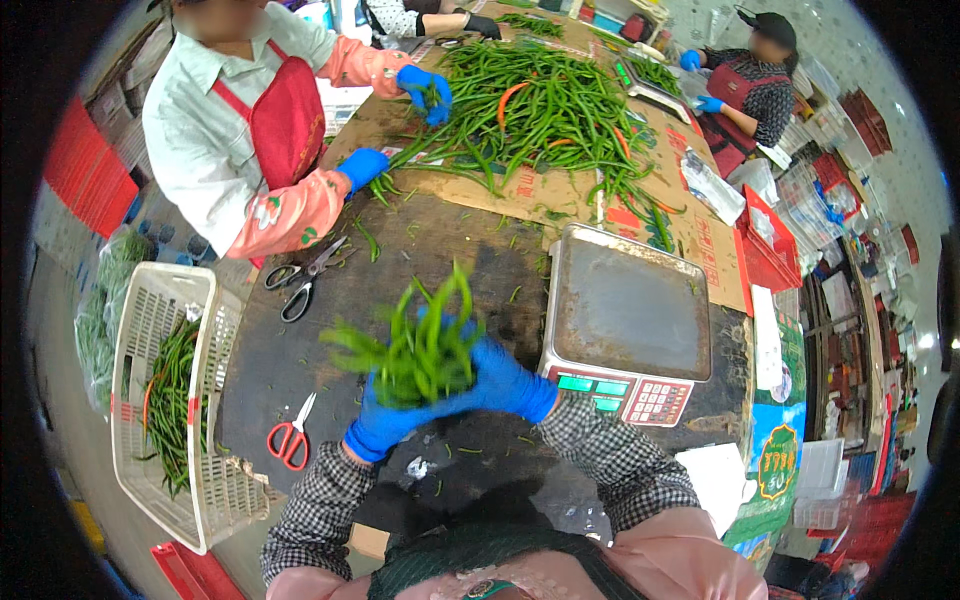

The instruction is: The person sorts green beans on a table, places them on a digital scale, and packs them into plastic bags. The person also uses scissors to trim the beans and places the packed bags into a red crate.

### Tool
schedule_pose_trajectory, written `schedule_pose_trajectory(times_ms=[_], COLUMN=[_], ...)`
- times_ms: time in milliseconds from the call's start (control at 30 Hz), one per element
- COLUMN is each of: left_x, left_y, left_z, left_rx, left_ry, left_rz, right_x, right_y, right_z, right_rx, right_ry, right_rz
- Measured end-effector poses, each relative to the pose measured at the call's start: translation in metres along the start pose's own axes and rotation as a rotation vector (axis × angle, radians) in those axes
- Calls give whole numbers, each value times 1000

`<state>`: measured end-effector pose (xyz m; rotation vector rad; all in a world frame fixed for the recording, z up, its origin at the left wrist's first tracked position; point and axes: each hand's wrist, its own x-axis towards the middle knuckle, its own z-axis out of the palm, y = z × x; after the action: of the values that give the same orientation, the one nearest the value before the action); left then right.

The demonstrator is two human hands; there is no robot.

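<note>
Both my hands, in blue gloves, hold one bunch of long green chili peppers (420, 352) above the dark table; the bunch is blurred. My left hand (386, 420) cups it from the left and below. My right hand (487, 375) grips it from the right. Beside my right hand stands a digital scale (630, 307) with a bare metal pan. Red-handled scissors (290, 442) lie left of my left hand, and black-handled scissors (300, 279) lie farther off. A large heap of green chilies (540, 112) with a few red ones covers cardboard at the back.
A white plastic crate (196, 420) with chilies stands at the table's left edge. Across the left corner, a co-worker's gloved hands (364, 169) handle chilies. Another person (739, 90) is by a second scale (652, 82) at the far right. White paper (712, 480) lies at the right edge.
</note>
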<state>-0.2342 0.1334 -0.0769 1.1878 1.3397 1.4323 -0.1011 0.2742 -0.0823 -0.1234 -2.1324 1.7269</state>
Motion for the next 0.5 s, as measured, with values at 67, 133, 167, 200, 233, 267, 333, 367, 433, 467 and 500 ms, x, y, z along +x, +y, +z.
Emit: schedule_pose_trajectory(times_ms=[67, 133, 167, 200, 233, 267, 333, 367, 433, 467, 500], left_x=[-12, -14, -17, -17, -18, -15, -13, -13, 9, 9, 11], left_y=[-44, -78, -94, -94, -95, -107, -96, -90, -89, -86, -77], left_z=[-5, -6, -8, -3, -2, -9, -16, -18, -18, -19, -16], left_rx=[-71, -71, -65, -261, -459, -248, 0, 125, -260, -104, -177], left_ry=[-77, -129, -149, -109, -65, -97, -167, -202, -166, -166, -180], left_rz=[-123, -86, -72, -110, -146, -32, 38, 70, -122, -8, -12], right_x=[-15, -26, -31, -32, -33, -33, -31, -31, -19, -18, -22], right_y=[25, 37, 34, 36, 40, 44, 49, 52, 55, 53, 45], right_z=[12, 20, 24, 27, 31, 34, 34, 36, 31, 31, 33], right_rx=[238, 320, 14, 43, 74, 105, 405, 554, 224, 230, 239], right_ry=[-96, -54, -29, 12, 50, 87, 116, 128, 139, 143, 162], right_rz=[134, 172, 15, 28, 41, 57, 192, 262, 118, 106, 113])
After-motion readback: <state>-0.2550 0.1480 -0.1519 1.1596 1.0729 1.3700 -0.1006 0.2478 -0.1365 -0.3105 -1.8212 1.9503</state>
